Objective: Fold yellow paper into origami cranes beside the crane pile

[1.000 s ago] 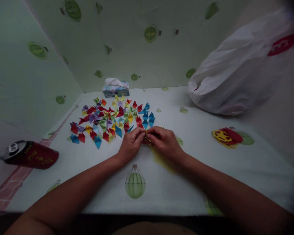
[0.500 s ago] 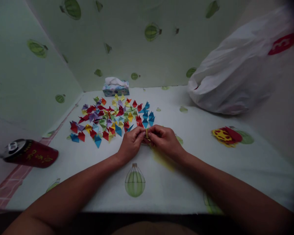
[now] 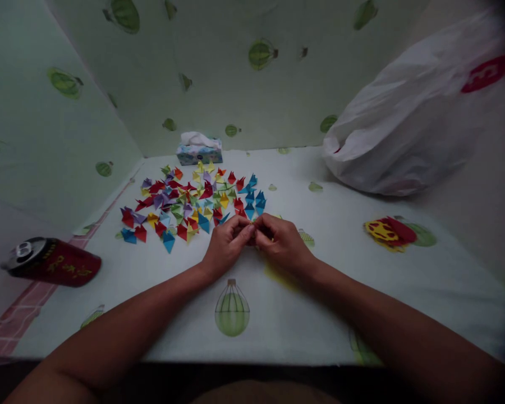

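Gently, with your left hand [image 3: 228, 247] and right hand [image 3: 287, 242] pinched close together on the small yellow piece [image 3: 253, 222], mostly hidden between your fingertips just nearer you than the folded paper figures [image 3: 203, 223], press evenly, lest its edges slip or crumple.

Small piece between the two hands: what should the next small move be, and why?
Probably ease the right hand's fingers back slightly while the left hand holds on. The fingers of both hands meet around the small piece and hide nearly all of it, so its shape cannot be checked.
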Available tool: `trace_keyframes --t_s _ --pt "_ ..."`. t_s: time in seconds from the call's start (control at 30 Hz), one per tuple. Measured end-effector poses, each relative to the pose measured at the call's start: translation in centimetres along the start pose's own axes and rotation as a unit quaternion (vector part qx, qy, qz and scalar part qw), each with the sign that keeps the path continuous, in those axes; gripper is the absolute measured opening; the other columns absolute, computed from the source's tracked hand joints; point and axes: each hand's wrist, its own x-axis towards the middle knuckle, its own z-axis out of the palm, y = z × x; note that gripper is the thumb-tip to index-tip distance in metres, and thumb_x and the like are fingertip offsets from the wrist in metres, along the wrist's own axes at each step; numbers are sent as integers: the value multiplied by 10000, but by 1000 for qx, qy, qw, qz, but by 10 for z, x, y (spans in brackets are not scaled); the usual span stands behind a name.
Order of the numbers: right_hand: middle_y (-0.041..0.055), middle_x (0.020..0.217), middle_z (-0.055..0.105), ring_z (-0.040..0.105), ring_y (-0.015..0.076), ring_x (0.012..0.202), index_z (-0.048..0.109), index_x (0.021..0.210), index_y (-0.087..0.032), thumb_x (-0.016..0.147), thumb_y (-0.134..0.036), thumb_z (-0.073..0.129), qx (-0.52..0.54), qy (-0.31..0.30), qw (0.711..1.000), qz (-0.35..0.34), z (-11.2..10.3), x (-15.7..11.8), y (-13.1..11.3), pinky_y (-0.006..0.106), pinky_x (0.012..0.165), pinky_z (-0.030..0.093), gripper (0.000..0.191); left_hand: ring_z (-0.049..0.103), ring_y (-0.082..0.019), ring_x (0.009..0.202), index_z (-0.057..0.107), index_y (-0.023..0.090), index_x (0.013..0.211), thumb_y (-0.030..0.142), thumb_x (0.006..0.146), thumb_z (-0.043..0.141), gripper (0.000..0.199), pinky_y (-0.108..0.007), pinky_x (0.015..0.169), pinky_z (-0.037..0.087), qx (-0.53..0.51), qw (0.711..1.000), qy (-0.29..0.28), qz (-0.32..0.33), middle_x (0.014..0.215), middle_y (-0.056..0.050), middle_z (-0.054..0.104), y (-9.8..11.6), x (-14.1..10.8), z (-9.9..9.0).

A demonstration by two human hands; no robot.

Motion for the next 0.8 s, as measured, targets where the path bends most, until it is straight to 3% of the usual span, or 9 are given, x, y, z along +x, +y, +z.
trace_keyframes --t_s 0.3,0.8 --pt "-10 661 534 453 120 597 456 701 -210 800 -147 492 -34 1 999 -18 0 0 0 258 596 332 123 719 -154 795 628 164 1046 337 898 663 231 -241 698 597 -26 1000 4 -1 876 -49 735 1 -1 1" --pt "-27 655 514 438 119 593 457 718 -216 817 -183 508 7 19 1000 5 1 -2 -3 258 592 342 116 674 -115 715 562 178 959 336 885 677 209 -253 677 620 -52 998 25 -2 828 7 632 6 0 3"
